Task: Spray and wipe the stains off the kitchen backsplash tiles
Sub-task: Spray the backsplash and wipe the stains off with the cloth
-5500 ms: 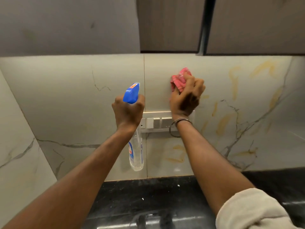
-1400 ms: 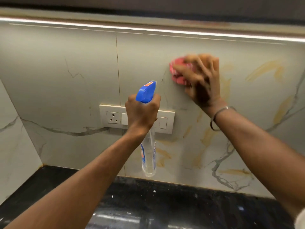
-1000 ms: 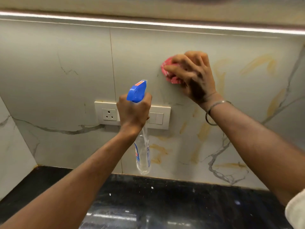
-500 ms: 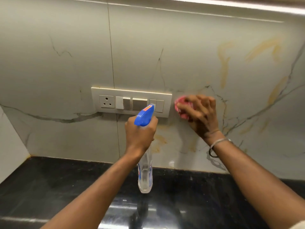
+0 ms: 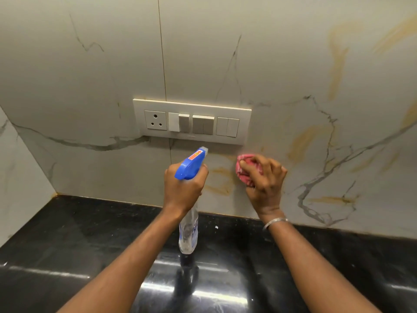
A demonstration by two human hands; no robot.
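L hand (image 5: 182, 188): fist wrapped round neck of spray bottle (image 5: 190, 164), fingers curled at trigger. Blue head w/ grey nozzle points up and fwd at backsplash tiles (image 5: 282, 64), nozzle tip just under switch panel (image 5: 191, 122). Clear bottle body hangs below the fist, over black countertop (image 5: 90, 245); can't tell if its base touches the top.

R hand (image 5: 265, 181): fingers bent over a bunched pink cloth (image 5: 244, 170), pressing it flat to the tile. Cloth sits below and just R of panel's lower R corner. Silver bangle (image 5: 275, 223) on R wrist.

Stain patch (image 5: 220, 179): yellow-orange smears on tile betw. bottle head and cloth; cloth at its R edge. More streaks of same colour R of the hand: tall one upper R (image 5: 337, 62), one mid-height (image 5: 302, 141), one low near counter edge (image 5: 331, 199). Grey veining runs thru tiles. Vertical grout line (image 5: 161, 53) runs down to panel top. Panel: one 3-pin socket at L end, rocker switches to its R.
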